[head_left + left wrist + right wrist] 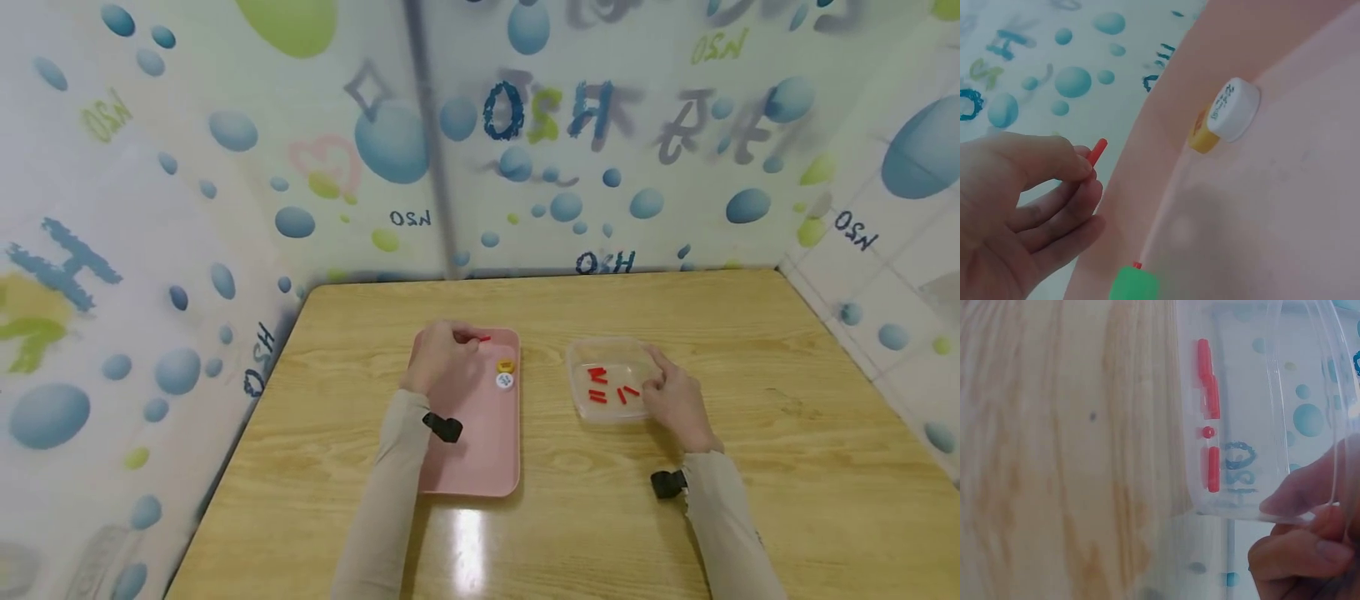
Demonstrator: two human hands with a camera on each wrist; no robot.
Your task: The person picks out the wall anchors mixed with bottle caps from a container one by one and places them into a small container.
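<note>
Between thumb and fingertips, my left hand (442, 357) pinches a short red stick (1099, 152) over the far part of the pink tray (472, 450). A yellow piece (506, 365) and a round white piece (505, 381) with dark markings stand by the tray's right side. In the left wrist view, a green piece (1135, 285) with a bit of red at its end shows at the bottom edge. My right hand (677, 404) grips the right rim of a clear plastic box (617, 357), thumb inside. Several short red sticks (597, 397) lie on the box floor.
Tray and box stand side by side on a wooden table (562, 533), a gap between them. A patterned wall (495, 200) rises behind the table, with more patterned panels at left and right. Each wrist wears a black camera (444, 428).
</note>
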